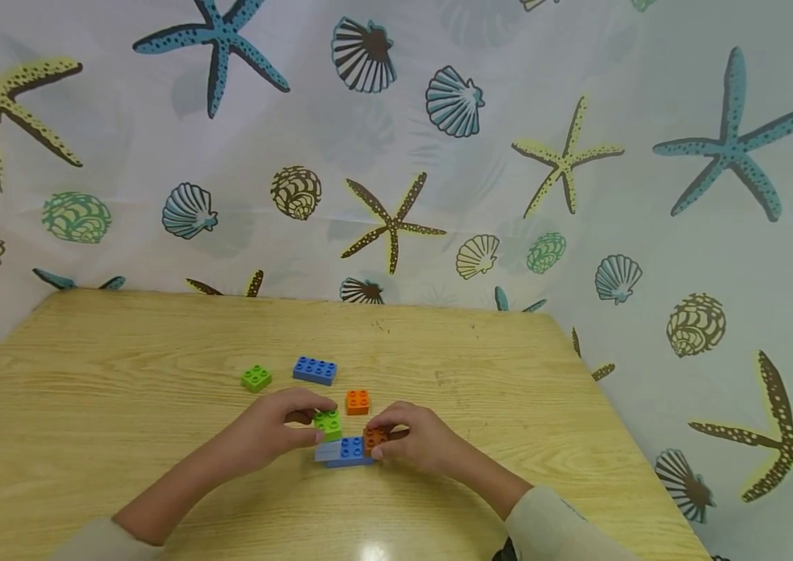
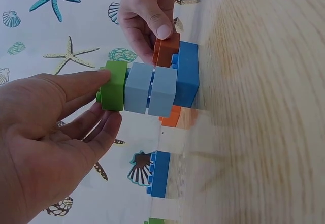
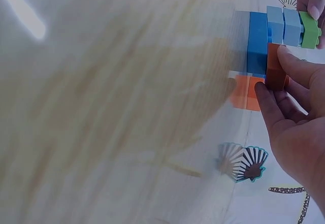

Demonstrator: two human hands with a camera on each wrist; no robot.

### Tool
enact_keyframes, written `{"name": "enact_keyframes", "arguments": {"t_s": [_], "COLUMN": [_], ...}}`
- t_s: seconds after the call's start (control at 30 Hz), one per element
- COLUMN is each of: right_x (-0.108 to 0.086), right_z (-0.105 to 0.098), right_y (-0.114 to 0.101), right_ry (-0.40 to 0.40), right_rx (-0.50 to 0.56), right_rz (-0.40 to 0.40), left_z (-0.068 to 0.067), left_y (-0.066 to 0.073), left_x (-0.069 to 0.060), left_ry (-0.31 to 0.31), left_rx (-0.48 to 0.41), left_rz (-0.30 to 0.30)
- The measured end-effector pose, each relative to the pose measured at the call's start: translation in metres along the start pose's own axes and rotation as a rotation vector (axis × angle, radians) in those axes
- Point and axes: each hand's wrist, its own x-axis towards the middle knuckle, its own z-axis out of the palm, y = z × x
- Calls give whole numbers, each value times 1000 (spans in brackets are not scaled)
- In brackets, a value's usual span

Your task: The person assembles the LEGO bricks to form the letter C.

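Observation:
My left hand (image 2: 56,127) pinches a green brick (image 2: 114,86) between thumb and fingers, at the top of two stacked light blue bricks (image 2: 138,88). Those stand on one end of a long blue brick (image 1: 352,451) lying on the table. At its other end, my right hand (image 1: 419,438) pinches a brown-orange brick (image 3: 275,67) by its sides. In the left wrist view, narrow gaps show between the stacked pieces; whether the brown-orange brick is pressed fully down I cannot tell.
Behind the stack lies a bright orange brick (image 1: 357,402). Farther back are another long blue brick (image 1: 315,370) and a second green brick (image 1: 256,378). A curtain (image 1: 396,140) printed with shells and starfish borders the wooden table (image 1: 123,389) at the back and sides.

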Motion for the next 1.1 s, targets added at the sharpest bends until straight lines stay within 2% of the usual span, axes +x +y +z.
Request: {"name": "enact_keyframes", "arguments": {"t_s": [0.33,0.77,0.93,1.1], "right_x": [1,0,1,1], "right_z": [0,1,1,1], "right_y": [0,1,2,3], "right_ry": [-3,-6,-5,-1], "right_rx": [4,12,14,14], "right_rz": [-2,-1,-2,-3], "left_z": [2,2,-6,-25], "left_y": [0,-5,-10,-25], "left_x": [3,1,-3,-6], "left_ry": [-15,-5,28,124], "left_rx": [56,23,5,43], "left_rz": [-1,-21,-5,-10]}}
